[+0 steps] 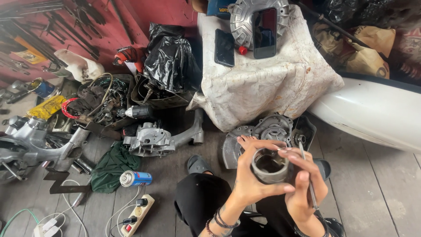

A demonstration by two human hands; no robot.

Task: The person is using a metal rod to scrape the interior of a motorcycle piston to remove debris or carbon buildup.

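Engine parts crowd the left of the frame; bare wooden floor (386, 193) lies open lower right.
Lower centre, the left hand (250, 175) wraps its grip around a grey, hollow metal cylinder (269, 166), rim up, dark inside; beside it, the right hand (305, 188) pinches a thin metal rod (307, 173).

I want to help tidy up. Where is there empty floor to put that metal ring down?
Bare planks lie right of the right hand, below the white body panel. The left is crowded: engine case, green rag, spray can, power strip.
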